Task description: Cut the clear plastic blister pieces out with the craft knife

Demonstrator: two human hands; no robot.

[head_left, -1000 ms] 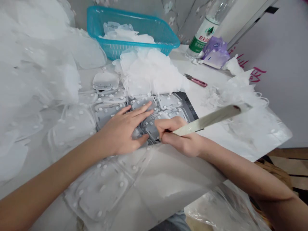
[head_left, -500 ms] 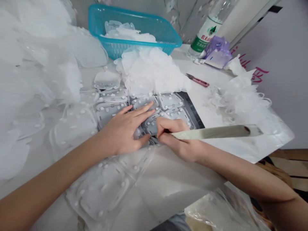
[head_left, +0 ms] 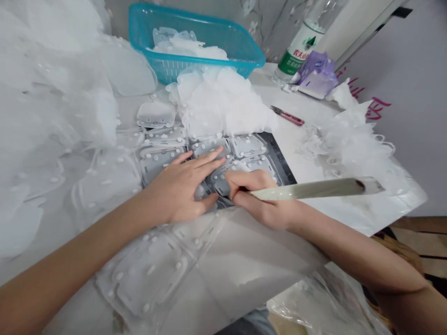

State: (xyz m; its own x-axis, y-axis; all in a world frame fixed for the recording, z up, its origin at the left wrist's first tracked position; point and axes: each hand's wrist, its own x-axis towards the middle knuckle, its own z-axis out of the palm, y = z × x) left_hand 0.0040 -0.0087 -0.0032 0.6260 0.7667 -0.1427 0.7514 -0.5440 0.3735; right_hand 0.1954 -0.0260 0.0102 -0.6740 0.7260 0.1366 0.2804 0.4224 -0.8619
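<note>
My left hand [head_left: 181,186] lies flat, fingers spread, pressing a translucent white moulded sheet [head_left: 223,158] of rounded pieces with small pegs, which lies on a dark mat [head_left: 284,170]. My right hand [head_left: 258,200] is closed around a long pale flat tool [head_left: 314,188], its working end down on the sheet next to my left thumb, its handle sticking out to the right. More of the same sheet [head_left: 146,274] hangs toward me below my wrists.
A teal basket [head_left: 240,44] with white pieces stands at the back. A heap of white trimmings [head_left: 220,100] lies behind the mat, another heap [head_left: 345,139] right. Pink-handled cutters [head_left: 288,115], a bottle [head_left: 296,51] and a purple packet [head_left: 316,77] sit far right. Piled sheets [head_left: 52,93] fill the left.
The tool's free end swung down from a raised slant to nearly level, and my right hand shifted slightly over the sheet. My left hand stayed flat in place.
</note>
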